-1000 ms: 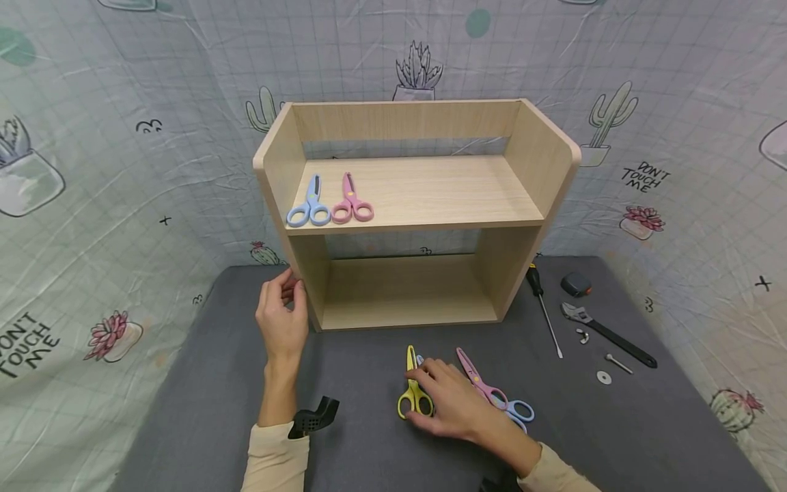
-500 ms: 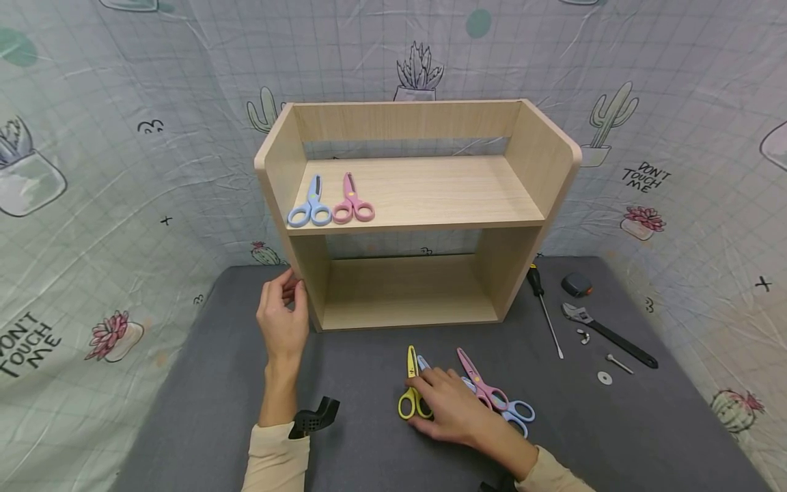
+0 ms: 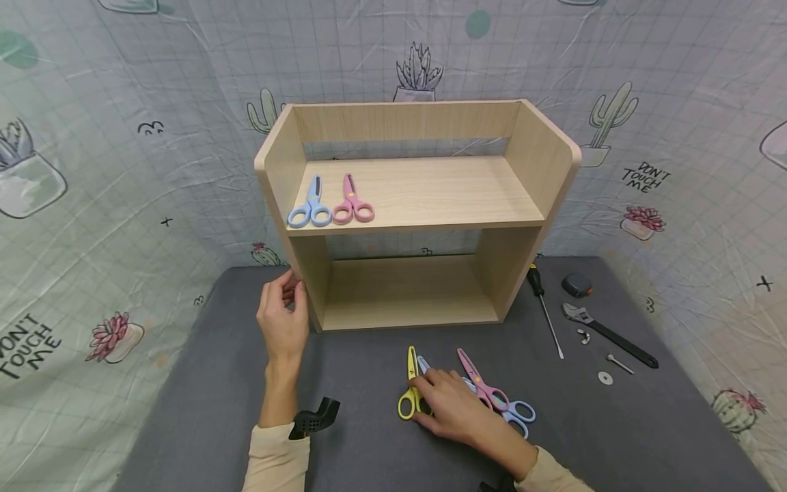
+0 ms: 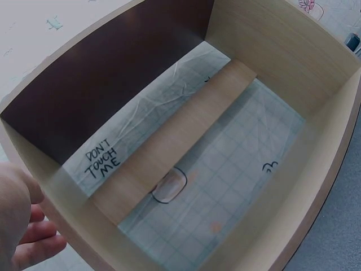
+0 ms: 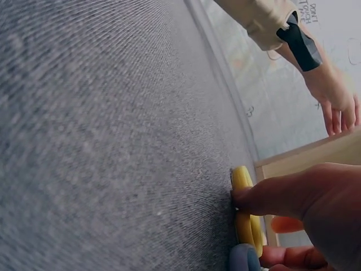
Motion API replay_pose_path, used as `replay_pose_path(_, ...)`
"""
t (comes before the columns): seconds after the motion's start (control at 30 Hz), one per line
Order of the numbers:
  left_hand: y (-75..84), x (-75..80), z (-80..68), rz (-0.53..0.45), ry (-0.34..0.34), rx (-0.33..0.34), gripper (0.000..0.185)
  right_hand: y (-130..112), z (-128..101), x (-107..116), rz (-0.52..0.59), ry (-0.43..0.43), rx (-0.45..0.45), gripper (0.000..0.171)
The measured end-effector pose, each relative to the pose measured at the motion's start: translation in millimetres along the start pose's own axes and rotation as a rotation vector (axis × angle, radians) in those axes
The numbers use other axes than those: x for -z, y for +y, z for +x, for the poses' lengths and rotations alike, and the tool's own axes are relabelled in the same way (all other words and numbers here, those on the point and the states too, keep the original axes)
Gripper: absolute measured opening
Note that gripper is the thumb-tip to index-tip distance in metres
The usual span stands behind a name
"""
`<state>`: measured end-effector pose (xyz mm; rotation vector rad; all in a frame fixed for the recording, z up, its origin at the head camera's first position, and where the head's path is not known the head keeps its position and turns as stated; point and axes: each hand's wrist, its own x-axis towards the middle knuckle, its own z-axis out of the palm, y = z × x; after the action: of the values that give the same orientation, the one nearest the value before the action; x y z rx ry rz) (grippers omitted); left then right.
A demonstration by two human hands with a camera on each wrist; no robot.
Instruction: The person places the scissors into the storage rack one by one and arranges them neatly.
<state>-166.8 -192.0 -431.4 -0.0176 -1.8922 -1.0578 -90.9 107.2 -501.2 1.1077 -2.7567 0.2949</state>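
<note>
My right hand (image 3: 449, 406) is low over the table and pinches the handles of a pair of yellow scissors (image 3: 411, 365). In the right wrist view, the thumb presses on the yellow handle (image 5: 246, 234), with a blue-grey handle (image 5: 243, 258) beside it. Partly hidden under this hand, light blue scissors (image 3: 423, 364) lie next to the yellow pair. Pink scissors (image 3: 471, 367) and more blue handles (image 3: 525, 411) are to its right. My left hand (image 3: 283, 318) touches the left side panel of a two-tier wooden shelf (image 3: 418, 224), its fingers loosely bent.
Blue scissors (image 3: 314, 201) and pink scissors (image 3: 350, 201) lie on the upper tier's left end. At right are a screwdriver (image 3: 543, 307), a tape measure (image 3: 576, 284), an adjustable wrench (image 3: 609, 335), a bolt (image 3: 619, 363), a washer (image 3: 605, 378) and a wing nut (image 3: 583, 335).
Early on, my right hand shifts slightly right and down, showing more of the blue blade beside the yellow scissors. Since half a second ago it has barely moved. My left hand stays at the shelf.
</note>
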Motion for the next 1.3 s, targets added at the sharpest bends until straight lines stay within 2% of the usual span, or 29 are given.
replay_pose_path(0.33, -1.2, 0.1, -0.3, 0.009, -0.008, 0.005, 0.025, -5, 4, 2, -0.001, 0.029, -0.029, 0.044)
replay_pose_path(0.53, -1.3, 0.6, -0.2, 0.010, -0.003, 0.001, 0.025, -7, 7, 5, 0.019, 0.062, -0.011, 0.039)
replay_pose_path(0.67, -1.1, 1.1, 0.3, 0.013, -0.012, 0.006, 0.025, -7, 9, 10, 0.118, 0.034, -0.021, 0.039)
replay_pose_path(0.83, -1.4, 0.8, 0.4, 0.003, -0.010, 0.005, 0.025, -3, 12, 15, 0.243, -0.044, -0.035, 0.042)
replay_pose_path(1.1, -1.5, -0.1, 0.7, 0.006, -0.005, 0.002, 0.026, 4, 13, 21, 0.286, -0.123, 0.013, 0.040)
replay_pose_path(1.3, -2.1, -0.9, 0.8, 0.003, -0.003, 0.001, 0.026, 3, 14, 21, 0.279, -0.096, 0.016, 0.040)
